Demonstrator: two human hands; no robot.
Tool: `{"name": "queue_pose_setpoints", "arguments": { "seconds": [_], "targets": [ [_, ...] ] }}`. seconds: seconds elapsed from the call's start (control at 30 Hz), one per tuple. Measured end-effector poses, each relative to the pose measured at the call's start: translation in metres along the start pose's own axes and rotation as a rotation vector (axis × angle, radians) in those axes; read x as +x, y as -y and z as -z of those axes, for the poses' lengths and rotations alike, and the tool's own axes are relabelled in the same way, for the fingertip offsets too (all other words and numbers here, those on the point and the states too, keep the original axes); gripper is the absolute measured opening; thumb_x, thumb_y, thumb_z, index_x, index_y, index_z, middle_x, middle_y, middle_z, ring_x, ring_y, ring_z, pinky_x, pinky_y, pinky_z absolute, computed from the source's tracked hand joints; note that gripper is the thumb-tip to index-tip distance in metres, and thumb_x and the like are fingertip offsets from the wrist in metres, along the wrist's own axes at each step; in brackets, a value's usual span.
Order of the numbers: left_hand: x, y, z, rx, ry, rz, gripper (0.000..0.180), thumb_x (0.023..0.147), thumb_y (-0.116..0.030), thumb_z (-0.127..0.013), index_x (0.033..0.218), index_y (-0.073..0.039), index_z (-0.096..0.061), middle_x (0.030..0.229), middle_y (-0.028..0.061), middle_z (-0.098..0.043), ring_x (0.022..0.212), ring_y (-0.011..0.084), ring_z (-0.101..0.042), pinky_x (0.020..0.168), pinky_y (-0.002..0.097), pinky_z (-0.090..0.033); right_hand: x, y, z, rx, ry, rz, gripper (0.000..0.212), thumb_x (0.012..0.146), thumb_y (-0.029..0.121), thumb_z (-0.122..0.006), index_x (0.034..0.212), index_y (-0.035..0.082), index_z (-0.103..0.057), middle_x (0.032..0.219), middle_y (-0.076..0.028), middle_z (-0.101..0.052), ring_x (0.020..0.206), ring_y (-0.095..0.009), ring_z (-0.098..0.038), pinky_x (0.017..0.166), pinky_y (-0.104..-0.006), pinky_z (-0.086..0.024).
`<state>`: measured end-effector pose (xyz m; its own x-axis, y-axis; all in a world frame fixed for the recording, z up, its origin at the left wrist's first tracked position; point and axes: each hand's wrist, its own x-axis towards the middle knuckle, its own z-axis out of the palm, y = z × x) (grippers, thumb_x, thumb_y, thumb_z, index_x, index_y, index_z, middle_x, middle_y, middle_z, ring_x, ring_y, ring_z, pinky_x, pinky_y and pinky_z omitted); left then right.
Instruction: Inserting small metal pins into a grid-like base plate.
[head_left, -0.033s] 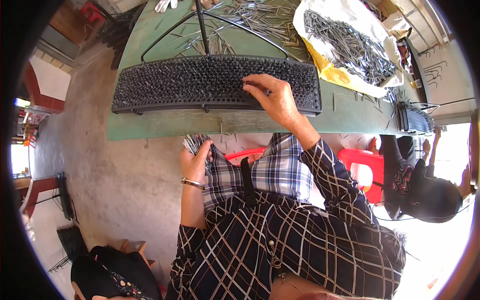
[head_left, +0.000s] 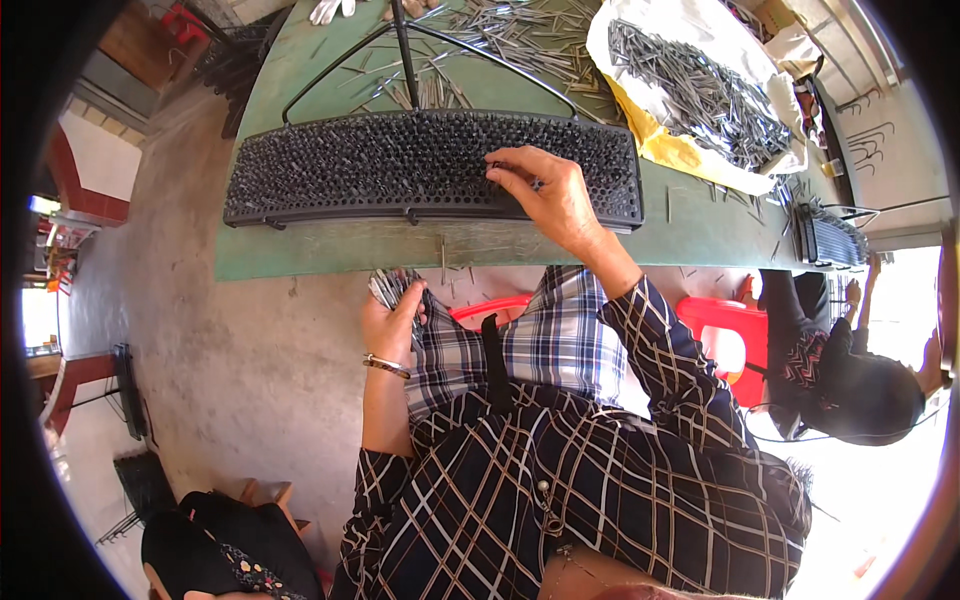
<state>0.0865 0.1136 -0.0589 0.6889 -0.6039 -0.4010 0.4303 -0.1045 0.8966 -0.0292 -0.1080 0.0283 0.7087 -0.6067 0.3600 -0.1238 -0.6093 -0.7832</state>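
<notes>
Room: a bare concrete floor [head_left: 270, 350] spread below the green tabletop [head_left: 330, 252].
Left hand: the left hand [head_left: 388, 325] sat nearest the body, below the tabletop's front edge, fingers curled around a bundle of thin rods [head_left: 388, 290].
Bundle risk: the ends stuck out loose and uneven, so a slackened grip could, in my judgement, have let rods slip to the floor.
Bundle direction: the rods' long axis ran roughly away from the body, tips leaning a little left.
Rack: a black perforated rack [head_left: 340, 165] lay on the tabletop, close behind its front edge, densely filled, with open holes along its near side.
Rack axis: its long side ran left to right; a thin metal frame [head_left: 405, 60] reached away from its far edge.
Right hand: the right hand [head_left: 497, 170] was over the rack, right of its middle, thumb and forefinger drawn nearly together; whether they pinched a rod, I could not tell.
Rack risk: the crowded tops might have been knocked askew by a brushing knuckle.
Far tabletop: loose rods [head_left: 520, 40] lay scattered beyond, beside a white-and-yellow sack [head_left: 655, 145] heaped with more.
</notes>
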Motion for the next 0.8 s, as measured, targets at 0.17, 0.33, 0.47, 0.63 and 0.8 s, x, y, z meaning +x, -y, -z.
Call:
{"name": "queue_pose_setpoints", "arguments": {
  "seconds": [0.17,0.33,0.47,0.63,0.8],
  "targets": [
    [0.003,0.007,-0.01,0.025,0.072,0.046,0.02,0.085,-0.01,-0.065,0.103,-0.004,-0.057,0.091,0.0087,-0.067,0.065,0.0078,-0.055,0.051,0.0223,-0.046,0.01,-0.005,0.011,-0.104,0.038,0.25,0.018,0.082,0.013,-0.066,0.098,0.004,-0.066,0.092,-0.01,-0.067,0.076,-0.026,-0.065,0.067,-0.0337,-0.05],
    [-0.001,0.01,-0.024,-0.129,0.162,0.135,0.018,0.084,-0.011,-0.065,0.097,0.001,-0.061,0.091,0.0106,-0.067,0.062,0.0099,-0.055,0.051,0.0243,-0.045,0.015,-0.013,0.012,0.035,0.115,0.214,0.018,0.082,0.016,-0.067,0.096,0.006,-0.067,0.093,-0.009,-0.068,0.082,-0.027,-0.064,0.074,-0.0353,-0.049],
    [0.002,0.019,-0.031,-0.186,0.145,0.206,0.019,0.083,-0.013,-0.066,0.096,0.001,-0.061,0.091,0.0115,-0.067,0.063,0.0104,-0.056,0.052,0.0245,-0.046,0.013,-0.019,0.009,0.015,0.177,0.136,0.017,0.082,0.017,-0.067,0.095,0.007,-0.068,0.093,-0.008,-0.068,0.083,-0.027,-0.063,0.078,-0.0353,-0.047],
    [0.0,0.017,-0.042,-0.286,0.128,0.324,0.018,0.082,-0.013,-0.067,0.092,0.002,-0.063,0.083,0.0101,-0.067,0.06,0.0115,-0.057,0.053,0.0246,-0.046,0.008,-0.02,0.006,-0.25,0.115,0.39,0.017,0.079,0.015,-0.069,0.094,0.008,-0.069,0.095,-0.005,-0.065,0.087,-0.021,-0.06,0.08,-0.033,-0.042],
    [-0.01,0.024,-0.037,-0.227,0.096,0.221,0.015,0.081,-0.012,-0.067,0.088,0.001,-0.063,0.077,0.008,-0.065,0.055,0.012,-0.056,0.051,0.0252,-0.046,0.004,-0.008,0.005,-0.372,0.023,0.422,0.017,0.077,0.014,-0.069,0.092,0.007,-0.069,0.098,-0.004,-0.061,0.087,-0.021,-0.058,0.076,-0.0339,-0.042]
  ]
}}
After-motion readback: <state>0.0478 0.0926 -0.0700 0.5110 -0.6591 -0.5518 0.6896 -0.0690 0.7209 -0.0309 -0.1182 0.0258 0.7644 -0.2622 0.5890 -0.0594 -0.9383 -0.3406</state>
